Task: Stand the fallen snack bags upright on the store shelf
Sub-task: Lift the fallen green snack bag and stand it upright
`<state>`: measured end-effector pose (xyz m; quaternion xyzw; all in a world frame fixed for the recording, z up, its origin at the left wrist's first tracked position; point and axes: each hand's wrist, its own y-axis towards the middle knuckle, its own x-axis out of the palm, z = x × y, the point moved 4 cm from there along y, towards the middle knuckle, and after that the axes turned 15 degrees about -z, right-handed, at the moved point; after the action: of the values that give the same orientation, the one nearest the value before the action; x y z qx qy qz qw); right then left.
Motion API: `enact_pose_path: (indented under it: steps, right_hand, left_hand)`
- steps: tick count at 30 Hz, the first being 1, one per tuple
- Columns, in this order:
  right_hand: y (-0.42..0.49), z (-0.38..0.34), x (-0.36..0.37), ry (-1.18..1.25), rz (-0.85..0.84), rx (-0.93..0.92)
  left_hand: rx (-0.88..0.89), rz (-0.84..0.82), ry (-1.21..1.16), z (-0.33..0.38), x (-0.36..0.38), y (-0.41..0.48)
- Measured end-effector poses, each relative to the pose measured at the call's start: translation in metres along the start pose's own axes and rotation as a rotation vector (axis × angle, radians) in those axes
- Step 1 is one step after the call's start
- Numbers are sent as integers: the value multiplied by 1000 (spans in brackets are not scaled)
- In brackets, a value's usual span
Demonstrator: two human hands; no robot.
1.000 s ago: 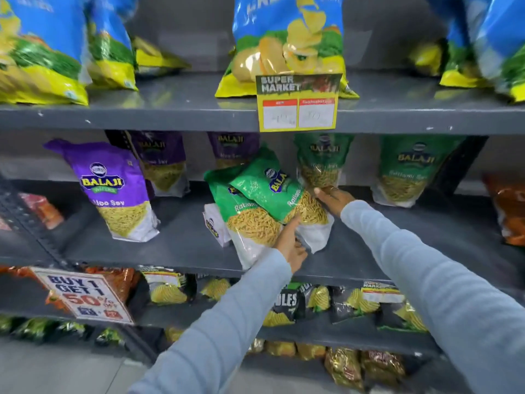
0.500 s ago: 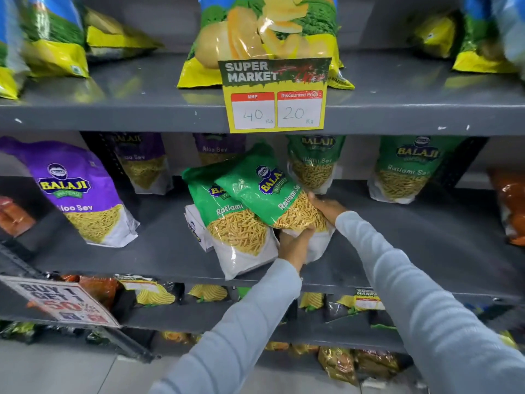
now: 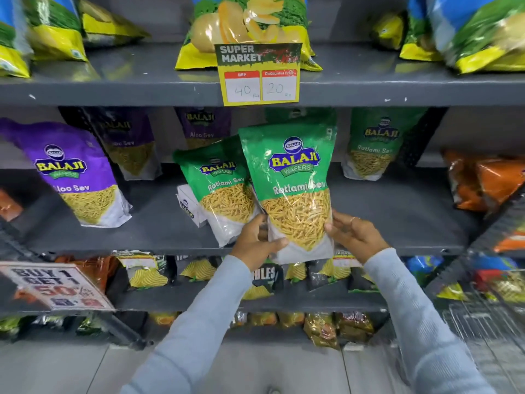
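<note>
A green Ratlami Sev bag [image 3: 295, 180] is upright at the front edge of the middle shelf [image 3: 397, 211], held at its lower corners by both hands. My left hand [image 3: 255, 243] grips its bottom left and my right hand [image 3: 352, 237] its bottom right. Just behind and to the left, a second green Ratlami Sev bag [image 3: 218, 186] leans to the left, partly over a small white bag [image 3: 187, 206]. A third green bag [image 3: 375, 143] stands at the back right.
A purple Aloo Sev bag [image 3: 74, 172] leans at the left, and two more stand behind it. Orange bags [image 3: 483, 177] fill the right end. A yellow price tag [image 3: 258, 75] hangs from the upper shelf. A slanted promo sign [image 3: 54, 285] sits lower left.
The front green bag was tilted to the left across the other bag; both hands have turned it upright and drawn it toward the shelf's front edge. The camera has moved closer.
</note>
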<state>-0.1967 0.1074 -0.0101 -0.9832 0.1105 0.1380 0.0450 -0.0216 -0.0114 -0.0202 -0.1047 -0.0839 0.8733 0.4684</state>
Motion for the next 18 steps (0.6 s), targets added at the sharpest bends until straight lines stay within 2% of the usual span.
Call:
enact_pose_path:
  steps: [11, 18]
  right_hand:
    - [-43, 19, 6, 24, 96, 10]
    - [-8, 71, -76, 143, 336, 41]
  left_hand:
    - [34, 0, 109, -4, 35, 0]
    - [42, 3, 174, 13, 91, 90]
